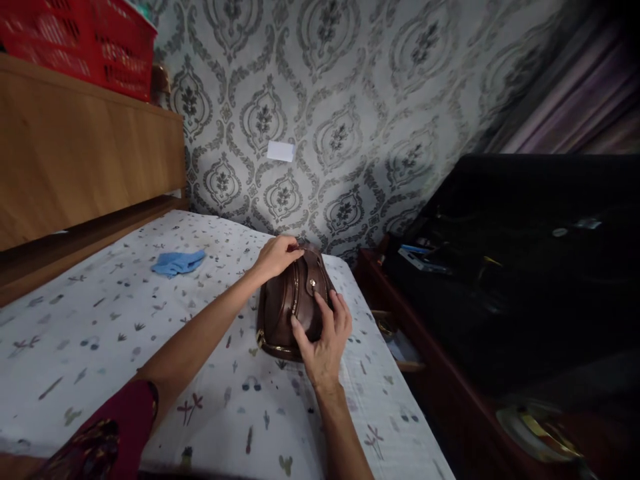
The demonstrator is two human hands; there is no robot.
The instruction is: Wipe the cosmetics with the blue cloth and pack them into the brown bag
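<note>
A dark brown leather-look bag (280, 313) with gold zippers and a small gold stud on a strap lies on the patterned white sheet (210, 393). At the bag's far end my left hand (277, 259) has its thumb and fingers closed by the end of the curved zipper; the exact spot it pinches is hidden. My right hand (327, 337) rests on the near right part of the bag. Its thumb touches the near end of the curved zipper, and the other fingers are spread apart over the bag's right side.
On the sheet at left lies a crumpled blue cloth (179, 263). A wooden cabinet (90, 153) carrying a red plastic basket (125, 53) borders the left side. Patterned wallpaper stands behind. Along the right runs a dark red furniture edge (440, 373) with a black surface (525, 287).
</note>
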